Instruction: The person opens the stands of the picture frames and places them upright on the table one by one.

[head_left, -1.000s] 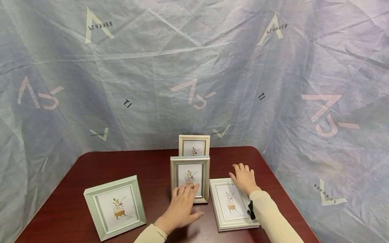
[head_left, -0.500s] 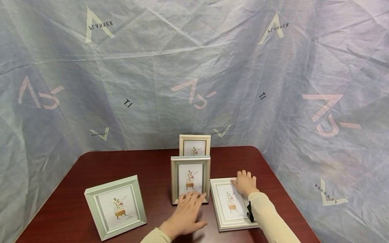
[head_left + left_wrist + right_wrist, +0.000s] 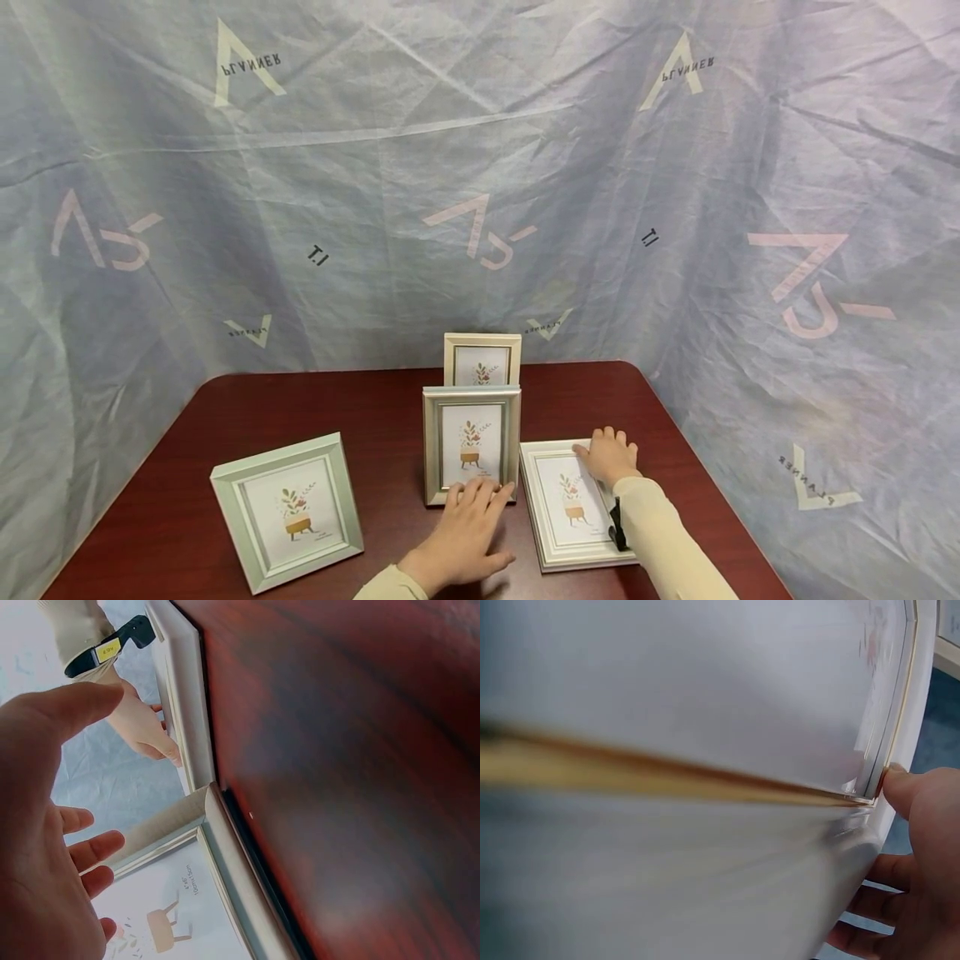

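Note:
A white picture frame point(image 3: 568, 510) with a plant print lies face up at the right of the table. My right hand point(image 3: 611, 457) holds its far right corner. In the right wrist view, the thumb of the right hand point(image 3: 930, 825) presses on the front border while the fingers reach round the outer edge. Left of it stands a champagne-coloured picture frame point(image 3: 470, 433), upright. My left hand point(image 3: 461, 540) hovers before its lower edge, fingers spread; contact there is unclear. The left wrist view also has that left hand point(image 3: 37, 862), thumb apart, gripping nothing.
A cream picture frame point(image 3: 482, 358) stands behind the champagne one, partly hidden. At the left, a pale green picture frame point(image 3: 292, 512) leans back, turned at an angle. The dark red table point(image 3: 337, 408) is enclosed by a grey printed curtain point(image 3: 375, 208).
My right hand has come down onto the white picture frame's far right corner and taken hold of it. The left hand has drifted slightly right and nearer to me. The frames stay put.

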The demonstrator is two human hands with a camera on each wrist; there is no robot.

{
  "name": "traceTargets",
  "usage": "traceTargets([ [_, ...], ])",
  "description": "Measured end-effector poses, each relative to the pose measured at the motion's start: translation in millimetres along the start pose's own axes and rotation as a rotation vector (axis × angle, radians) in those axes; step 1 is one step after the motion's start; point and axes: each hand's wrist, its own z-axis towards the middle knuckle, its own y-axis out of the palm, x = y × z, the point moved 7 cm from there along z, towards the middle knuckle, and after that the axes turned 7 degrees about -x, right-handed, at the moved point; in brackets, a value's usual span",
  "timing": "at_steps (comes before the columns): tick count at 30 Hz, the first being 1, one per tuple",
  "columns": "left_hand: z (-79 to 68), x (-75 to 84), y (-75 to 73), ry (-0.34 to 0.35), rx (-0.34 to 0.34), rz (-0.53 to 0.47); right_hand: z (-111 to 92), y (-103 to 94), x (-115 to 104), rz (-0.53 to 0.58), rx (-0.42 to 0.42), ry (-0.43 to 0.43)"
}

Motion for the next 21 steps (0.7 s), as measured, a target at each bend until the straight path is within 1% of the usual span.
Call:
traceTargets([
  [4, -0.3, 1.7, 0.5, 0.01, 0.023, 0.015, 0.4, 0.5, 1.1, -0.004, 0.011, -0.002],
  [6, -0.5, 2.5, -0.1, 0.01, 0.017, 0.011, 0.8, 1.2, 2.2, 0.007, 0.015, -0.012],
  [11, -1.7, 3.8, 0.4, 0.011, 0.005, 0.007, 2.0, 1.2, 1.7, 0.044, 0.023, -0.073],
  [12, -2.0, 3.9, 0.9, 0.013, 0.01, 0.01, 1.8, 1.0, 1.3, 0.049, 0.023, -0.083],
  [21, -1.2, 2.7, 3.2, 0.007, -0.037, -0.005, 2.5, 2.2, 2.4, 0.064, 0.001, -0.109],
])
